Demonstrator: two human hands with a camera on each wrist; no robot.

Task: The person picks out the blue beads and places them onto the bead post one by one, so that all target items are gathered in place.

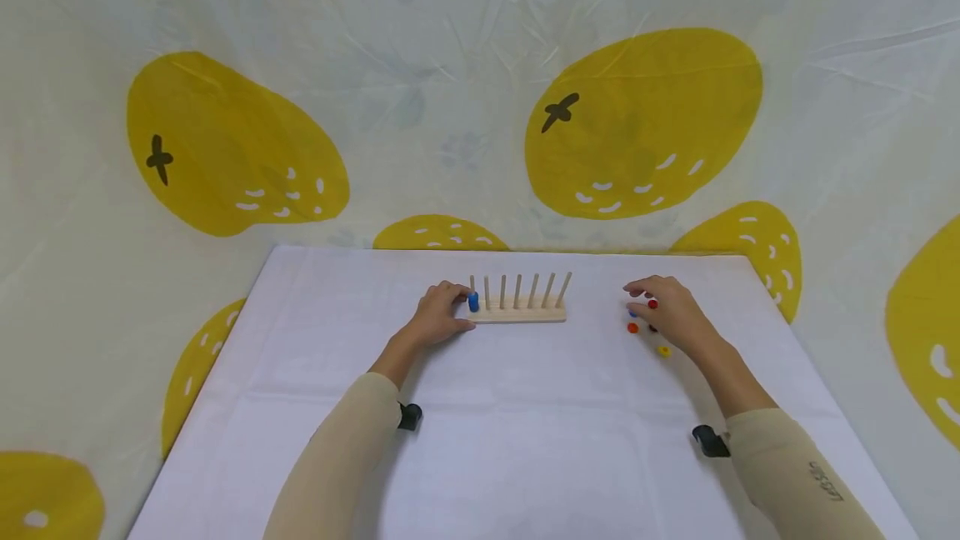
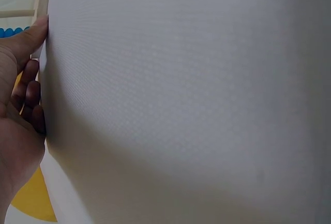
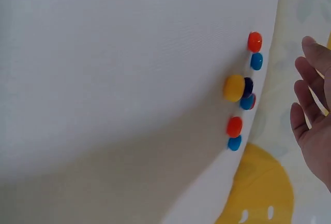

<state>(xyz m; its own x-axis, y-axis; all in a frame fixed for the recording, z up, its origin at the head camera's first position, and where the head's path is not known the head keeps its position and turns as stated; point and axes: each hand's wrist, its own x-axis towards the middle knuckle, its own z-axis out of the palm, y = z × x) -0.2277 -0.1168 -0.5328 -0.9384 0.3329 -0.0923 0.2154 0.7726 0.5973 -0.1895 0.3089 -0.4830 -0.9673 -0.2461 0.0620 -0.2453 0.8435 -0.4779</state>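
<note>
A wooden peg rack (image 1: 517, 315) with a row of upright pegs stands near the far side of the table. Blue beads (image 1: 473, 302) are stacked on its leftmost peg; they show beside the hand in the left wrist view. My left hand (image 1: 437, 315) holds the rack's left end, thumb at the front edge of the base. At the right, my right hand (image 1: 672, 312) hovers over loose beads, fingers loosely bent with nothing between them. Beneath it lie a yellow bead (image 3: 234, 88), a dark bead (image 3: 248, 87), and several red and blue ones, including an orange-red bead (image 3: 255, 42).
A white cloth (image 1: 525, 423) covers the table. Behind it hangs a pale curtain (image 1: 450, 107) printed with yellow fruit. Dark wrist-camera mounts (image 1: 710, 442) stick out from both sleeves, low over the cloth.
</note>
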